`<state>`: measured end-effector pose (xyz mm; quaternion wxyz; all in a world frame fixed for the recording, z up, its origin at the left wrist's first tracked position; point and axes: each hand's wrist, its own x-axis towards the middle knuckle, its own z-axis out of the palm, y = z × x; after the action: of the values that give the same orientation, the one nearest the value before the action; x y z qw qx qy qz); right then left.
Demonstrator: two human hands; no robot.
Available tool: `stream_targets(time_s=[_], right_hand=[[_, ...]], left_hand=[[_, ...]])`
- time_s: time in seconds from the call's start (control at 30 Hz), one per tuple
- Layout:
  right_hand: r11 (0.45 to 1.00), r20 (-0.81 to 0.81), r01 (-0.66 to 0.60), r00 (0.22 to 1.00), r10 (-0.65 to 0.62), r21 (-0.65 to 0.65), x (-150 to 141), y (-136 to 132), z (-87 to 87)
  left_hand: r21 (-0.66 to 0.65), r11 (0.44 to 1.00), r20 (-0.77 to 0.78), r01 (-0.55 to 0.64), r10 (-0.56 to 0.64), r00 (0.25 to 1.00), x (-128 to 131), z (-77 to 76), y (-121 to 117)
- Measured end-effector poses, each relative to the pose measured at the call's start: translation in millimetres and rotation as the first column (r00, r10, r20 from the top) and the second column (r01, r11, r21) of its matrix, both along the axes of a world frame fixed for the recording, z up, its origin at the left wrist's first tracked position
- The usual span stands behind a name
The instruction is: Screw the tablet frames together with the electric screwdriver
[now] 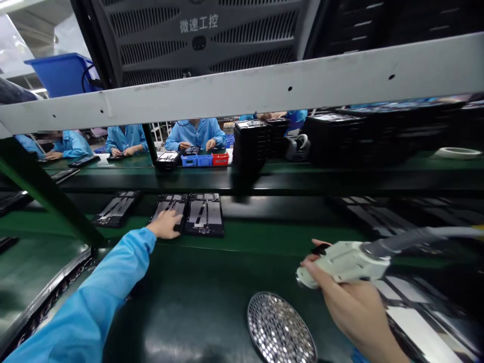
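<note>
My left hand (165,224) reaches forward, its fingers spread over the near part of a tablet-like device (169,202) with its inside exposed. A second such device (204,214) lies right beside it, and another (117,207) is farther left. I cannot tell whether the left fingers grip the edge. In my right hand (353,302) is a pale green electric screwdriver (346,261), wrapped by the fingers and tilted, its grey cable leading right. Below it, a round plate (282,327) covered in small shiny metal pieces sits on the green work surface (196,292).
A white metal beam (242,91) crosses above the bench, with a green post (45,191) at left. Dark stacks (251,146) stand behind the belt. More device parts (419,312) lie at right. Co-workers in blue sleeves (194,135) sit opposite, near small blue and red bins (220,159).
</note>
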<state>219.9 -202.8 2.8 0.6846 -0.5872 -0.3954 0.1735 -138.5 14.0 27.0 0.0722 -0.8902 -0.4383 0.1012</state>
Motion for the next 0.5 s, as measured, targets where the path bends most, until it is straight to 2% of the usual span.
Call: stream_targets(time_s=[0.07, 0.13, 0.2, 0.27, 0.4, 0.43, 0.5], right_hand=[[0.997, 0.039, 0.012, 0.999, -0.009, -0.071, -0.1, 2.0, -3.7], [0.995, 0.047, 0.032, 0.999, -0.028, -0.099, -0.6, 4.2, -7.0], [0.994, 0.032, 0.043, 0.999, -0.04, -0.098, -0.4, 7.6, -10.9], [0.995, -0.001, 0.044, 0.999, -0.044, -0.086, 0.4, 11.3, -14.2], [1.0, -0.121, -0.022, 0.992, 0.022, -0.005, 1.9, 10.6, -12.5], [0.999, -0.155, -0.025, 0.987, 0.031, 0.041, 1.6, 8.4, -9.8], [0.994, -0.138, -0.065, 0.987, 0.077, 0.093, -0.5, 3.1, -1.8]], left_hand=[[-0.003, 0.998, 0.019, 0.059, -0.059, 0.998, 33.1, -8.7, -2.7], [0.025, 0.996, 0.042, 0.082, -0.083, 0.996, 63.1, -10.6, -7.4], [0.082, 0.996, 0.076, 0.044, -0.05, 0.996, 85.2, -1.3, -11.5], [0.137, 0.99, 0.128, -0.037, 0.019, 0.992, 98.9, 18.3, -15.8], [0.191, 0.966, 0.253, -0.177, 0.126, 0.959, 106.2, 60.2, -37.6], [0.192, 0.96, 0.278, -0.202, 0.144, 0.95, 102.8, 64.9, -49.0], [0.195, 0.958, 0.3, -0.211, 0.146, 0.943, 87.4, 63.7, -84.3]])
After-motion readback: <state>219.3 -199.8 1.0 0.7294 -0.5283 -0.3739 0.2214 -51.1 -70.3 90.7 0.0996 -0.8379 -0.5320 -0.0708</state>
